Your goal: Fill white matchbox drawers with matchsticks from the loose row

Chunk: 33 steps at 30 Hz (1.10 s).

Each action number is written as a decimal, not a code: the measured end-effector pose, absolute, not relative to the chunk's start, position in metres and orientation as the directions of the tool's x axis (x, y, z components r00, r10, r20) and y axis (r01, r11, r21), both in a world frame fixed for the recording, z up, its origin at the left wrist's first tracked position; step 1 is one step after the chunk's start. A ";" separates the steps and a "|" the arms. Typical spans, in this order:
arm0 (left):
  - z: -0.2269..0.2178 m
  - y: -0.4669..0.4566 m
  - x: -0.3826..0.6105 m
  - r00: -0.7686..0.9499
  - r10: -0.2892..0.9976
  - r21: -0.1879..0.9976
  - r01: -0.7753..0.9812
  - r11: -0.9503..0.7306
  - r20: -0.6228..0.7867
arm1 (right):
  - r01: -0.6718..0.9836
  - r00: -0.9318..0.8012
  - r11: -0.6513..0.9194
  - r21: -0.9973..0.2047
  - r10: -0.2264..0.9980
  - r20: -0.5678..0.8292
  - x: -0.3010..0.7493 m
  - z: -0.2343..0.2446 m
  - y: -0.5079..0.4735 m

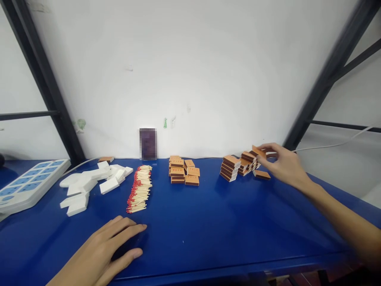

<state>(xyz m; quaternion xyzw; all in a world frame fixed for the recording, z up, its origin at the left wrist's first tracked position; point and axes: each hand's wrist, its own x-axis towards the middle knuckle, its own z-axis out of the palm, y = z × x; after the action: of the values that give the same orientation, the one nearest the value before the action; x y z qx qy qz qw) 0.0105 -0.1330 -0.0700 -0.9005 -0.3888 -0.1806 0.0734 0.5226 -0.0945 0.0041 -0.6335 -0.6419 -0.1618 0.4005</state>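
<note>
My right hand (282, 163) reaches to the far right of the blue table (226, 222) and pinches an orange matchbox (258, 151) just above a heap of orange matchboxes (238, 166). My left hand (110, 244) lies flat on the table near its front edge, fingers stretched out, holding nothing. Just beyond it lies a row of red-tipped matches (139, 189). A second stack of orange matchboxes (183, 171) stands in the middle at the back.
White inner trays (92, 180) lie scattered at the left. A white and blue power strip (26, 182) sits at the far left. Black frame struts (44, 79) rise on both sides against the white wall. A small dark blurred object (148, 143) stands at the wall.
</note>
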 end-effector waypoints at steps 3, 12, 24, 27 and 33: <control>-0.066 -0.134 0.012 0.634 0.679 -0.007 0.733 -0.681 0.371 | 0.949 0.093 0.153 -0.275 0.697 0.711 0.491 0.014 -0.078; -0.064 -0.139 0.014 0.609 0.706 0.071 0.737 -0.672 0.361 | 0.953 -0.243 0.298 0.053 0.652 0.718 0.444 -0.018 -0.088; -0.061 -0.142 0.020 0.607 0.720 0.093 0.740 -0.667 0.337 | 0.904 -0.249 0.079 0.421 0.897 0.365 0.432 -0.054 -0.083; -0.054 -0.134 0.010 0.575 0.744 0.083 0.769 -0.633 0.340 | 0.929 -0.243 0.086 0.359 0.875 0.418 0.427 -0.052 -0.085; -0.015 -0.083 -0.035 0.362 0.829 -0.052 0.925 -0.376 0.427 | 0.881 -0.467 0.451 0.141 0.784 0.409 0.380 -0.039 -0.085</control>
<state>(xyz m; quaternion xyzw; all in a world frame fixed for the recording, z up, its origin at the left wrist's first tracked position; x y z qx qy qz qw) -0.0350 -0.0828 -0.0147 -0.8126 -0.5397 -0.1672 0.1434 0.3805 -0.0852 -0.0389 -0.4958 -0.8396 -0.1689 0.1437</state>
